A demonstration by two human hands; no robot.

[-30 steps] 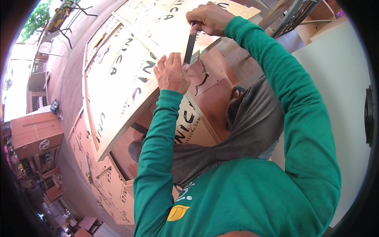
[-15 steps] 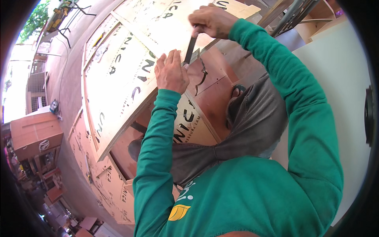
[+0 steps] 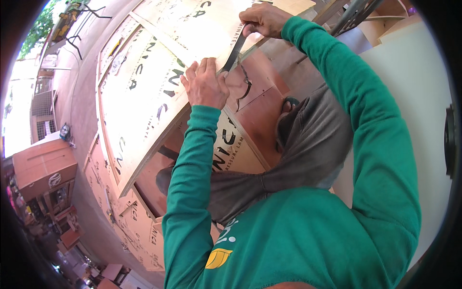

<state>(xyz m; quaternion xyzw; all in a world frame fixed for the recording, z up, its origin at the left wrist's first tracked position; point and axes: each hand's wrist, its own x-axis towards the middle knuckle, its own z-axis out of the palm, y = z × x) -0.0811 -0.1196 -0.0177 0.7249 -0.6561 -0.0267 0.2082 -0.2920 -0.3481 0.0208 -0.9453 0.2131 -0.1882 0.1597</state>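
Note:
A large pale wooden panel (image 3: pixel 159 94) with black lettering lies tilted in front of me. On its near edge rests my left hand (image 3: pixel 206 87), fingers spread over the top face and thumb at the edge. My right hand (image 3: pixel 265 20) is closed round the far end of a dark flat file (image 3: pixel 235 50). The file slants down along the panel's edge, its lower end close to my left thumb. What of the file lies inside my right fist is hidden.
Below the panel are a lettered board (image 3: pixel 230 144) and brown boards (image 3: pixel 255 94) by my bent legs. A white surface (image 3: pixel 409 91) stands to the right. On the panel's far left lies a yellow tool (image 3: pixel 114 47). A brown cabinet (image 3: pixel 45 164) stands further left.
My right hand has shifted a little up and to the right with the file. My left hand sits slightly lower and further left in view, still on the panel's edge.

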